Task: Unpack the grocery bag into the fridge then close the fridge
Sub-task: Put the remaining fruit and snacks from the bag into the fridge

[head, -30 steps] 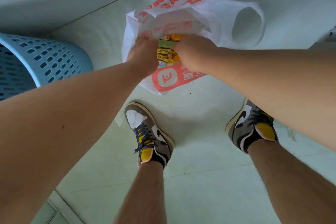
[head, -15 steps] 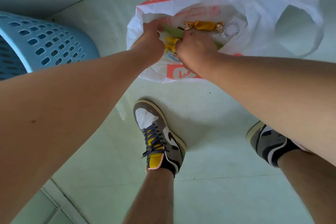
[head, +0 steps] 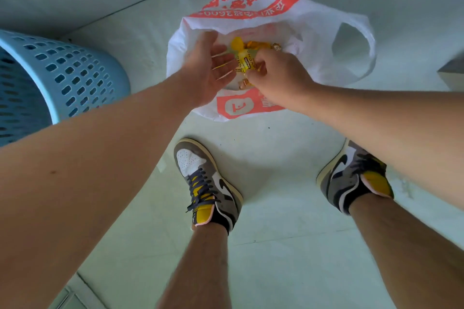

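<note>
Both of my hands meet over the open mouth of the grocery bag [head: 313, 20]. My left hand [head: 209, 69] is palm up, fingers loose and spread, just beside the yellow packets [head: 244, 61]; I cannot tell whether its fingertips touch them. My right hand [head: 278, 75] has its fingers curled, pinching those packets from the other side, so they sit between my two hands, above the bag's opening. The packets carry dark lettering too small for me to read.

Behind them, inside the bag, lie a few golden wrapped sweets [head: 259, 45]. The bag is white plastic with orange-red print, slumped on the pale tiled floor [head: 276, 271], one handle loop gaping open on my right.

Nearer to me my two sneakers stand apart on the floor, the left sneaker [head: 194, 160] just below the bag, the right sneaker [head: 351, 173] partly under my forearm. A blue perforated laundry basket [head: 75, 78] stands off to my left, near the bag but not touching it.
</note>
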{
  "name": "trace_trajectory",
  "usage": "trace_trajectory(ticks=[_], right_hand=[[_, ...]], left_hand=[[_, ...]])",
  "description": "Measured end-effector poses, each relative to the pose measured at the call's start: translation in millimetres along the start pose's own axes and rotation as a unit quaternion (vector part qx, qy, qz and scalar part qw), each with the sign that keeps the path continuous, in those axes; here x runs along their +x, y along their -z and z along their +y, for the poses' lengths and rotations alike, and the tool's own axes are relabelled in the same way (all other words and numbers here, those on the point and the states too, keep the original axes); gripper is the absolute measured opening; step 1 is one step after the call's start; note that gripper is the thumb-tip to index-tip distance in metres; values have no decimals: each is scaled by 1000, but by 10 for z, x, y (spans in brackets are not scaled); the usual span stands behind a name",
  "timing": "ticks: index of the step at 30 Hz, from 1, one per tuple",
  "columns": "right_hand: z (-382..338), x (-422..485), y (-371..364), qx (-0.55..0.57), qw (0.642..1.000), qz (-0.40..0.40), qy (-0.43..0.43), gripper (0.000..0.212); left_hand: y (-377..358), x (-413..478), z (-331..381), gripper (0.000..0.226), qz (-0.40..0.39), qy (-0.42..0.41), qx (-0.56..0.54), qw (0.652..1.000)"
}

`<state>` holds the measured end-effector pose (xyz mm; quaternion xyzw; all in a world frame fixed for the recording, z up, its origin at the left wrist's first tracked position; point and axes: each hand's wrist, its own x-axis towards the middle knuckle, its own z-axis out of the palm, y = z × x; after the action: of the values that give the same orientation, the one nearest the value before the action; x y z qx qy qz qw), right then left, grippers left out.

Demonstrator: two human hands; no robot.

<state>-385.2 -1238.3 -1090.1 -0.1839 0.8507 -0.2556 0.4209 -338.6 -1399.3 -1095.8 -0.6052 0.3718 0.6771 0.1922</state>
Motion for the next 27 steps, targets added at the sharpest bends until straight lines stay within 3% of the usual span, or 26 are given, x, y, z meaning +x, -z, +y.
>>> trace_trajectory(ticks=[4, 8, 12, 19, 21, 25, 27], right_hand=[[-177, -152, 132, 46, 998, -22, 47, 23], [-200, -188, 220, 35, 997, -13, 74, 24], [-43, -66, 216, -35, 998, -29, 41, 24], [67, 294, -169, -186, 976, -83, 77, 21], [31, 403, -323, -243, 961, -77, 106, 9], [-44, 593, -583, -368, 920, -38, 129, 28], [-63, 629, -688, -443, 887, -57, 118, 32]], left_hand=[[-144, -177, -25, 45, -40, 37, -45, 997], [-149, -218, -36, 33, -35, 28, -37, 998], [19, -108, -2, 10, 16, 5, -23, 1000], [283, 109, -23, 13, 83, -37, 64, 994], [323, 165, -62, 9, 81, -45, 83, 992], [405, 307, -114, 9, 86, -52, 92, 991], [444, 363, -114, 10, 87, -50, 89, 991]])
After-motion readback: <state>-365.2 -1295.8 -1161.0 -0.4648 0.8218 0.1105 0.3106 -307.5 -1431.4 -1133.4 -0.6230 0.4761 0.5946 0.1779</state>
